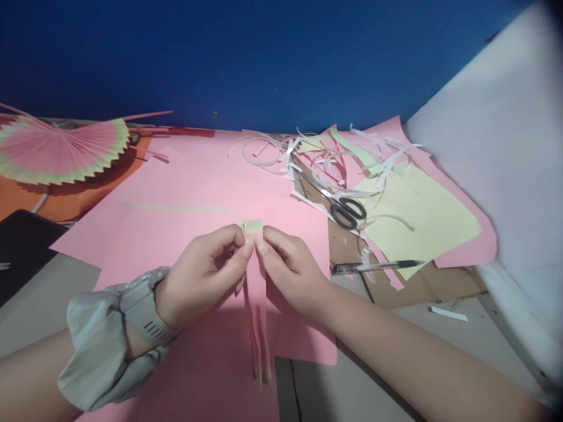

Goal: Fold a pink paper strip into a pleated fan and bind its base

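My left hand (206,266) and my right hand (288,266) meet at the middle of the table, both pinching the top of a narrow pleated paper strip (257,319), pink with a pale green end. The strip's folded top (252,227) sticks up between my fingertips, and the rest hangs down toward me over a large pink paper sheet (185,199). A grey watch (145,308) and a grey scrunchie sit on my left wrist.
A finished pink and green paper fan (61,152) lies at the far left. Black-handled scissors (345,210), white paper shreds (308,155), a pale yellow sheet (417,214) and a pen (373,266) lie to the right. A dark tablet (21,246) sits left.
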Demonstrator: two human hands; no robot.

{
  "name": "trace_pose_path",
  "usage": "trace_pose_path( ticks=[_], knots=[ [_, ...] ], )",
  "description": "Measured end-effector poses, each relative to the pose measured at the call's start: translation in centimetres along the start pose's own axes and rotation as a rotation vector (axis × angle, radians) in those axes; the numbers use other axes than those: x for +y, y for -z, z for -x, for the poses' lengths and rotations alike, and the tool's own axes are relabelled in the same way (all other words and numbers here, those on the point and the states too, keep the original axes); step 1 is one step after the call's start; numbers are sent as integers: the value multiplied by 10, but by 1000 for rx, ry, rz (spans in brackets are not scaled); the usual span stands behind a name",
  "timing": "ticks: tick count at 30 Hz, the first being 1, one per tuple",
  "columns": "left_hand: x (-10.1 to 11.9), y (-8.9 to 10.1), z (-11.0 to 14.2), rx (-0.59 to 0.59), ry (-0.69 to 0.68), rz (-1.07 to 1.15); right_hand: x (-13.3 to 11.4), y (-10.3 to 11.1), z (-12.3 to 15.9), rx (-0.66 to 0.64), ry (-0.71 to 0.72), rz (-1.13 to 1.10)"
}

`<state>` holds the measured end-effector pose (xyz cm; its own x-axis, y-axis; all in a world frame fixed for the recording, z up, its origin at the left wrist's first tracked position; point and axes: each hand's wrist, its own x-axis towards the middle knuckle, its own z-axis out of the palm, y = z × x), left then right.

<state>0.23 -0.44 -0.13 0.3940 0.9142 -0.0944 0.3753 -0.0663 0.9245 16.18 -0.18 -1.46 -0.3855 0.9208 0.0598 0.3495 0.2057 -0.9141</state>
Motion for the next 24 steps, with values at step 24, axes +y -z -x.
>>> trace_pose_path(
  ticks=[24],
  knots=[
    [-2, 3, -2, -84, 5, 210, 2, 7, -4, -127, 31, -335]
  ],
)
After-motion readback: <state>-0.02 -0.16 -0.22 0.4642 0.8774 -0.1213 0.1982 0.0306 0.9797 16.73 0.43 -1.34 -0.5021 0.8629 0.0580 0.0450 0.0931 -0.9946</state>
